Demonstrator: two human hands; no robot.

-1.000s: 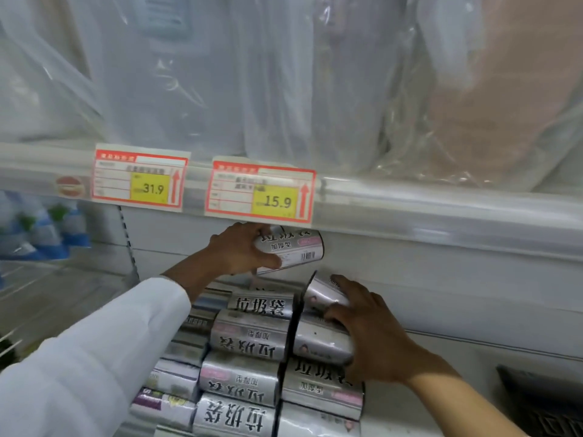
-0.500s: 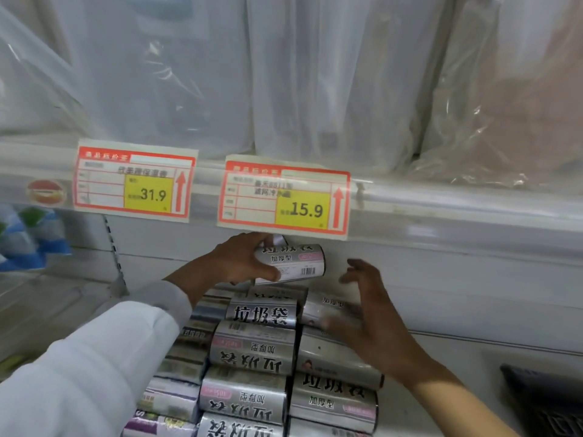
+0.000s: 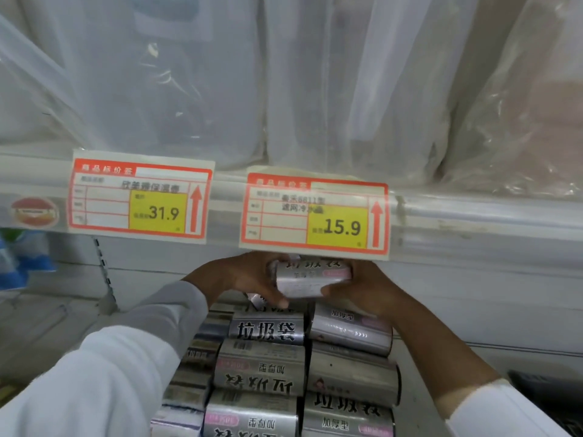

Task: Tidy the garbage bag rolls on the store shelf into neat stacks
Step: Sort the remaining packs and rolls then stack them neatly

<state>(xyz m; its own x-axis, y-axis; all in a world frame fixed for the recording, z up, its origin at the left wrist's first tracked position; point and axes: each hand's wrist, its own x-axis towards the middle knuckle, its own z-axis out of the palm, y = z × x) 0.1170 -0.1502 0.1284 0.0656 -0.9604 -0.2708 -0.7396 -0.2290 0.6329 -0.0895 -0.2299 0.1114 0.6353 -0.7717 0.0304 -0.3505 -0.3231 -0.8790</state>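
Under shelf rail [image 3: 473, 216], both hands, left hand [image 3: 239, 279] and right hand [image 3: 362, 288], clasp one silver roll [image 3: 312, 279] above stacked rolls [image 3: 268, 370], fingers wrapped round its ends.

Price tags on the shelf rail [image 3: 473, 216] read 31.9 [image 3: 140, 197] and, to its right, 15.9 [image 3: 314, 212]; a roll [image 3: 268, 332] below reads 垃圾袋.
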